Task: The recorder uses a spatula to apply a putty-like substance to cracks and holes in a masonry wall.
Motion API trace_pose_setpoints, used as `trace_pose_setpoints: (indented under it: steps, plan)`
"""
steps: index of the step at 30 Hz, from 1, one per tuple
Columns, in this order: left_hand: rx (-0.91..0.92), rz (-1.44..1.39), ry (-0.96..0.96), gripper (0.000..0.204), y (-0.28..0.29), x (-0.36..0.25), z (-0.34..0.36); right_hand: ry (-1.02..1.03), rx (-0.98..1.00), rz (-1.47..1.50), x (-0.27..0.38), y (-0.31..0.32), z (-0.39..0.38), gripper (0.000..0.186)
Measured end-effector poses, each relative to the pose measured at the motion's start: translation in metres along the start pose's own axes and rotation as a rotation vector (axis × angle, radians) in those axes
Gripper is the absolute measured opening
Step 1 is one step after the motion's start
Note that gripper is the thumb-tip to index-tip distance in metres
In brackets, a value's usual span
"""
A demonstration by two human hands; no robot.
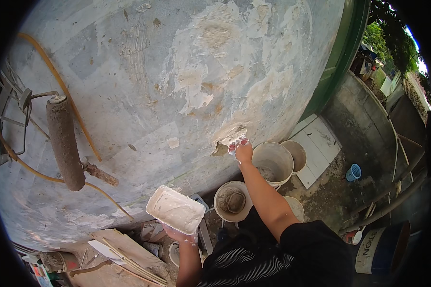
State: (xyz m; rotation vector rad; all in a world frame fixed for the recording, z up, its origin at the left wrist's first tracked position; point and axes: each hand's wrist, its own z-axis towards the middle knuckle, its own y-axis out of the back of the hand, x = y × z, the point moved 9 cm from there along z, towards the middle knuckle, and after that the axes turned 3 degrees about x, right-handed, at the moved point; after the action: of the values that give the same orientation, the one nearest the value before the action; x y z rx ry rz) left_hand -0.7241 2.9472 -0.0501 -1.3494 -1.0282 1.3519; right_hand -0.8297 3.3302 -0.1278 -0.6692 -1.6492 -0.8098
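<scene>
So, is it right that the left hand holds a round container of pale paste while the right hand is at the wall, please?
Not quite: the head view shows the container in the left hand is rectangular, not round; the rest stands.

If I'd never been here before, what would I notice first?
Probably the big, patchy wall filling most of the view, where the right grip holds a paste-smeared tool at a broken patch. Next, the tray of creamy paste in the left grip, low near the middle. Then the chunky brown roller at the left.
</scene>
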Motion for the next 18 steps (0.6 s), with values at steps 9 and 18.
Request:
trace_pose_setpoints:
  steps: [9,18]
  plan:
    - [0.055,0.053,-0.007,0.057,-0.015,0.002,0.001,0.072,0.017,-0.071,-0.005,-0.018,0.022,0.029]
    - [0.006,0.067,-0.016,0.057,-0.012,0.003,0.000,-0.046,-0.003,0.125,-0.030,-0.002,0.015,0.024]
